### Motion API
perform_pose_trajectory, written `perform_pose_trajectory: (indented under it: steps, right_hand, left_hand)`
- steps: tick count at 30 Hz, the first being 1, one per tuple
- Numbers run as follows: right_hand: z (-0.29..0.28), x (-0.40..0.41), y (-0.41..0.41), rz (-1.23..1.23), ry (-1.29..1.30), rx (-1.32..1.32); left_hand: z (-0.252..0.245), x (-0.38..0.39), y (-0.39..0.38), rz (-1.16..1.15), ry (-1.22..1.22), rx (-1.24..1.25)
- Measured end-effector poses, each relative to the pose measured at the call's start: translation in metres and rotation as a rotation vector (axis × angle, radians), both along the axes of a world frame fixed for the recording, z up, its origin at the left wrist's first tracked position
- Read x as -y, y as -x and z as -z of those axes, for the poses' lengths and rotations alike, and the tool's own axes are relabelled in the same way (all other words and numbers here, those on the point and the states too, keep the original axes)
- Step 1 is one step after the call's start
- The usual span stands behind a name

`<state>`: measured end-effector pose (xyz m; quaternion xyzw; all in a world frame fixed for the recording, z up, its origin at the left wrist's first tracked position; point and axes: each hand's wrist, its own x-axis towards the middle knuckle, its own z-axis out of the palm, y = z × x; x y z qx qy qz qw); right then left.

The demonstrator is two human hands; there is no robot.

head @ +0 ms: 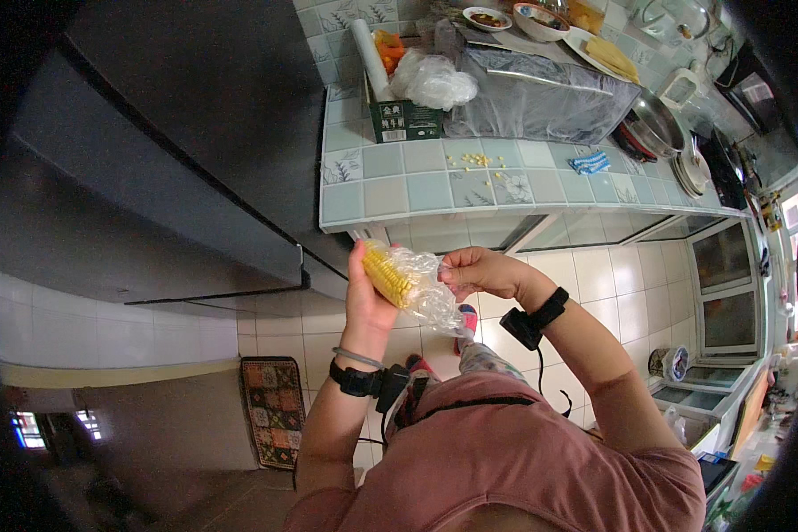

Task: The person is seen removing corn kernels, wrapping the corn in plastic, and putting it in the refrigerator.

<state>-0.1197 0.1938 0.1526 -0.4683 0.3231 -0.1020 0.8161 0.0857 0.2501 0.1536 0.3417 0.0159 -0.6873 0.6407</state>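
Observation:
A yellow ear of corn (387,274) lies in my left hand (367,302), partly inside a clear plastic bag (432,282). Pinched between the fingers of my right hand (482,274) is the bag's right side. Both hands are held above the floor, in front of the tiled counter (425,189). Loose corn kernels (477,160) are scattered on the counter top, beyond the hands.
On the counter stand a green carton (409,120) with crumpled plastic bags (433,80), a plastic-covered box (538,93), a blue-and-white cloth (590,162) and a metal pan (652,123). A dark refrigerator (193,133) is at the left, a patterned mat (272,412) below it.

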Motion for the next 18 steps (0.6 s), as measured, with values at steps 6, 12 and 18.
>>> perform_pose_trajectory:
  steps: [6, 12, 18]
  right_hand:
    - [0.021, 0.005, -0.008, 0.014, 0.047, 0.048]
    - [0.003, 0.012, 0.013, 0.345, 0.374, 0.029]
    - [-0.027, -0.004, -0.028, 0.209, 0.635, -0.004]
  left_hand:
    - [-0.007, 0.002, 0.009, 0.079, -0.004, -0.177]
    - [-0.01, 0.0, -0.003, -0.029, -0.031, -0.106]
    - [0.008, 0.002, -0.002, 0.069, 0.161, 0.142]
